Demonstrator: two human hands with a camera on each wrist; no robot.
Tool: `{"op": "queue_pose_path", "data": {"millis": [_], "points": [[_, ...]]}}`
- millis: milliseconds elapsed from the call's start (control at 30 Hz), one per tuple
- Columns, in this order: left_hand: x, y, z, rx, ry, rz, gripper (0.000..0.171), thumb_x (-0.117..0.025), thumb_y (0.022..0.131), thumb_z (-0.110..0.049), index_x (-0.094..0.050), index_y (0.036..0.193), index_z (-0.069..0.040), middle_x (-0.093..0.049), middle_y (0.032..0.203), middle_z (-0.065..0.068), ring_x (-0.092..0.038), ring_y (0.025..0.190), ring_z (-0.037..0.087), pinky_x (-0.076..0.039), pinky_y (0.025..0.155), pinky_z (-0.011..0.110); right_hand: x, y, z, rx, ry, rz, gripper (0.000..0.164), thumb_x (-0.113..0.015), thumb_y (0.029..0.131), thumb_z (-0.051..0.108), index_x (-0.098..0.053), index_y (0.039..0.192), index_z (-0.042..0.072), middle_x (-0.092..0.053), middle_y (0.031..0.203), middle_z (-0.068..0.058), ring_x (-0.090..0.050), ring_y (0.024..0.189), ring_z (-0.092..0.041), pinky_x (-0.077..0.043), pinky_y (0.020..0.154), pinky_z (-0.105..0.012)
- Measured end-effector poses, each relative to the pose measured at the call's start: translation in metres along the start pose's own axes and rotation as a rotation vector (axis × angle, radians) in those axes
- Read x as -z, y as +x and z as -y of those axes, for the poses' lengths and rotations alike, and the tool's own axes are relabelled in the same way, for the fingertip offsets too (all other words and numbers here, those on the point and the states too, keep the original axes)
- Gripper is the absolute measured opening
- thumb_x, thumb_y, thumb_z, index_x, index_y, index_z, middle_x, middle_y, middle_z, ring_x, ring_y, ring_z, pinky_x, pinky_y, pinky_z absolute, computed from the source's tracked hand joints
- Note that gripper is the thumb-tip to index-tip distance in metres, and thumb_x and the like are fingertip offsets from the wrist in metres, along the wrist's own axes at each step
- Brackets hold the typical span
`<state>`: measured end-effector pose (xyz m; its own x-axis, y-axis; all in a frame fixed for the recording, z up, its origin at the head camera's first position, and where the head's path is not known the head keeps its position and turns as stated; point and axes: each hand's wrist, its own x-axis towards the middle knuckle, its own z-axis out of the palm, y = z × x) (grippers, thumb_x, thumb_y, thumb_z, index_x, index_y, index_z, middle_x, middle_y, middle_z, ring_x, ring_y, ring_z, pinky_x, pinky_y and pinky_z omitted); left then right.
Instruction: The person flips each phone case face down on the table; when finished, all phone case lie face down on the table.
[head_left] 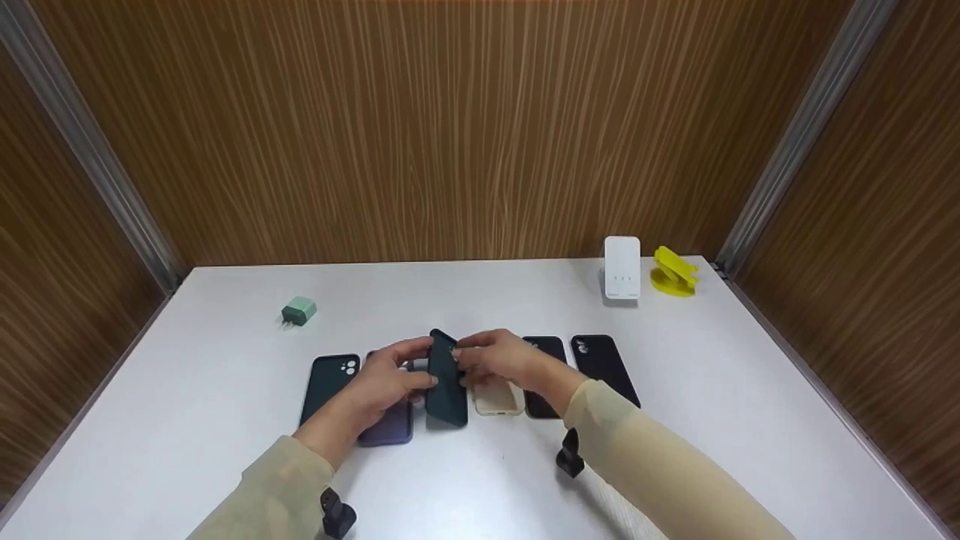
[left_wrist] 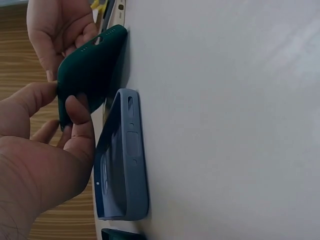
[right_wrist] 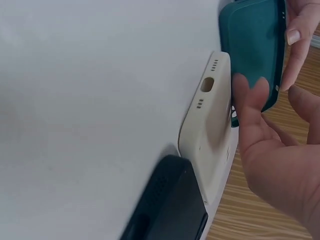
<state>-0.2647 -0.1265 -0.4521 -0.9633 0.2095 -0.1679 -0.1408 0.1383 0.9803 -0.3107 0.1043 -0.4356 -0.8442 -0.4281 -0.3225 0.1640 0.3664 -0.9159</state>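
A dark green phone case (head_left: 447, 390) stands tilted up on its long side in the middle of the row, its teal inner face (right_wrist: 252, 45) showing in the right wrist view. My left hand (head_left: 384, 384) grips its left edge between thumb and fingers. On the opposite side, my right hand (head_left: 504, 358) holds the edge with bent fingers, partly hidden behind the case in the left wrist view. Under my left hand lies a blue-purple phone case (left_wrist: 135, 160). A cream phone case (right_wrist: 215, 112) with a port cutout lies below my right hand.
Another dark green case (head_left: 326, 382) lies at the row's left end; two black cases (head_left: 544, 405) (head_left: 604, 364) lie at the right. Farther back are a green charger plug (head_left: 299, 310), a white stand (head_left: 622, 268) and a yellow stand (head_left: 673, 271). Wood-grain panels enclose the white table.
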Motion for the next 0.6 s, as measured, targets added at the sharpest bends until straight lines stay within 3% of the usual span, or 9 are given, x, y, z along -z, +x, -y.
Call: {"op": "queue_pose_path", "data": {"millis": [267, 600], "points": [[-0.0018, 0.0019, -0.0004, 0.010, -0.061, 0.018, 0.078, -0.081, 0.090, -0.005, -0.047, 0.160, -0.012, -0.056, 0.154, 0.012, -0.067, 0.102, 0.025, -0.053, 0.076, 0.034, -0.0012, -0.0021, -0.0024, -0.017, 0.242, 0.034, 0.060, -0.072, 0.102, 0.022, -0.050, 0.152, -0.004, -0.069, 0.128, -0.024, -0.070, 0.116, -0.036, -0.060, 0.093, -0.039], [-0.0090, 0.0059, -0.0043, 0.007, -0.037, 0.112, 0.073, -0.083, 0.093, -0.014, -0.050, 0.159, -0.015, -0.051, 0.159, 0.008, -0.068, 0.110, 0.025, -0.055, 0.087, 0.038, -0.0061, -0.0045, -0.0038, -0.021, 0.326, 0.020, 0.054, -0.073, 0.103, 0.020, -0.056, 0.150, 0.001, -0.072, 0.119, -0.021, -0.073, 0.112, -0.032, -0.059, 0.097, -0.044]]}}
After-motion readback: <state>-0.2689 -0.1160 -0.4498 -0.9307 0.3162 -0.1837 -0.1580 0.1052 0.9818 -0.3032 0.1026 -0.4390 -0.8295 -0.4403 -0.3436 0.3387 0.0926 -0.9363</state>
